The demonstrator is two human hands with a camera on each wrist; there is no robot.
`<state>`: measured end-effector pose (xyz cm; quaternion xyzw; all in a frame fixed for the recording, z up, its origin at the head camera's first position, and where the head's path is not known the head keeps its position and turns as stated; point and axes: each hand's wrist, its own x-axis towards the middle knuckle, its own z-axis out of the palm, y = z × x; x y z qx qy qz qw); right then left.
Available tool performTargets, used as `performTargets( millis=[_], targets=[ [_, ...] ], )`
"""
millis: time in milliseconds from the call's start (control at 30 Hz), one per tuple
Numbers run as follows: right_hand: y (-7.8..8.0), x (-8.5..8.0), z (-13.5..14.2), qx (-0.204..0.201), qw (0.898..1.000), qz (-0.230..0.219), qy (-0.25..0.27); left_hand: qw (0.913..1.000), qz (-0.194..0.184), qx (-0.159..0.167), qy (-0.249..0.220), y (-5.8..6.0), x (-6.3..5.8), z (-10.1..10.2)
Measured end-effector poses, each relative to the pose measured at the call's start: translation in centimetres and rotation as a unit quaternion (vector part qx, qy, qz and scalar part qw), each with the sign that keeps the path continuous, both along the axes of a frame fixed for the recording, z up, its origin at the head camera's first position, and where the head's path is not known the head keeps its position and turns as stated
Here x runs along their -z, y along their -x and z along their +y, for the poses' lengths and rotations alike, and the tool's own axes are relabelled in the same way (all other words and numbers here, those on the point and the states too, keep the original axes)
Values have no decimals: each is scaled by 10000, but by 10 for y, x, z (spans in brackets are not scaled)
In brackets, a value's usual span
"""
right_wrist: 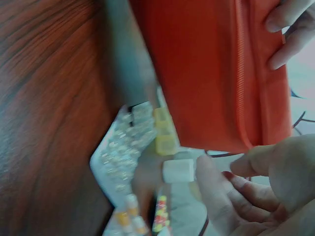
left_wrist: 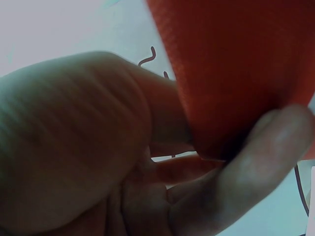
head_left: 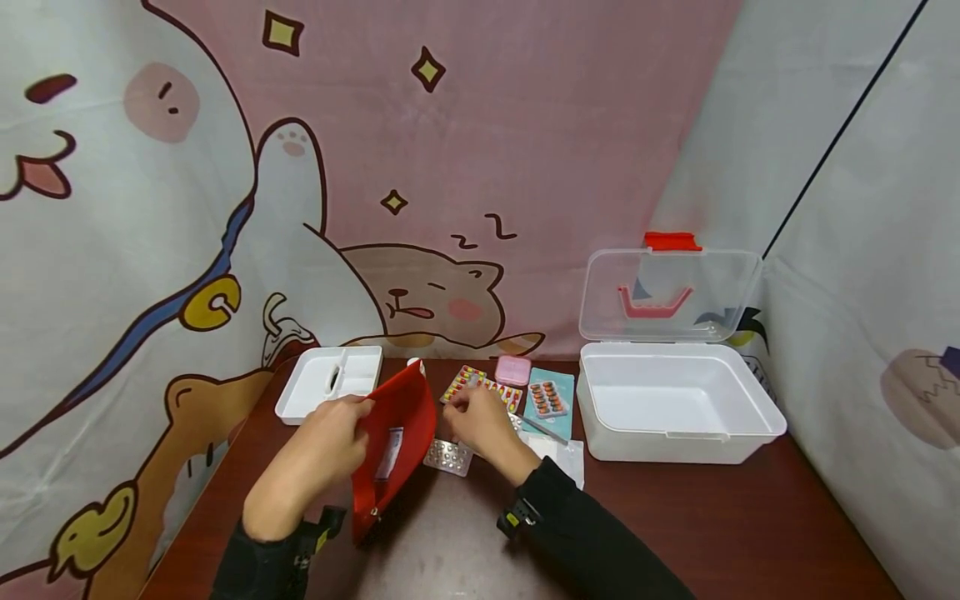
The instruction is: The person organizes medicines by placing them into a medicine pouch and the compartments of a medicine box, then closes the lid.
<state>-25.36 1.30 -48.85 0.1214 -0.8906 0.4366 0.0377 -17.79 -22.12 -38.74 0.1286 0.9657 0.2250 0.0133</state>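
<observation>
A red zippered pouch [head_left: 401, 433] stands tilted over the table, its mouth spread and a white label [head_left: 389, 454] showing inside. My left hand [head_left: 330, 442] grips its left edge; in the left wrist view, thumb and fingers lie on either side of the red fabric [left_wrist: 236, 64]. My right hand [head_left: 480, 421] is just right of the pouch, above the blister packs. In the right wrist view, its bent fingers [right_wrist: 216, 191] are near the pouch's corner, with nothing visible between thumb and forefinger. A silver blister pack [head_left: 448, 457] lies below that hand, beside the pouch.
Behind my right hand are red-and-yellow capsule packs [head_left: 506, 393], a pink case [head_left: 513, 370] and an orange capsule pack [head_left: 547, 399] on a blue packet [head_left: 564, 423]. A white box [head_left: 675, 446] with its clear lid raised stands right; a white case [head_left: 309, 383] lies left.
</observation>
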Motion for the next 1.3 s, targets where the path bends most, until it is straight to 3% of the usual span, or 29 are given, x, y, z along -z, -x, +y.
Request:
performTargets(
  millis=[200,433,500,600,700,900,967,1033,1200,1300],
  targets=[
    [7,25,-3,-386,9932,448,-999,9999,-108,-47,-105,-1,-1,0],
    [54,120,-10,-895,9727,1008,-1891,10000,-42,-27,-43,-1,-1,1],
    [56,126,-11,-943,9633,1109,-2257,10000,-12,-10,-15,-1,-1,1],
    [54,127,-14,-928,9527,1179,-2642,10000,17,5,16,-1,-1,0],
    [49,121,-17,-865,9491,1188,-2787,10000,17,7,28,-1,0,0],
    [26,85,-17,-856,9542,1238,-2587,9999,49,44,88,0,0,0],
    [22,84,-17,-818,9535,1478,-2495,9999,55,50,99,0,1,1],
    [17,75,-17,-831,9573,1415,-2379,9999,58,53,106,0,1,1],
    [20,80,-18,-876,9651,1241,-2132,9999,50,47,118,0,1,1],
    [33,99,-18,-937,9691,1231,-1922,9999,75,64,131,1,2,1]
  ],
)
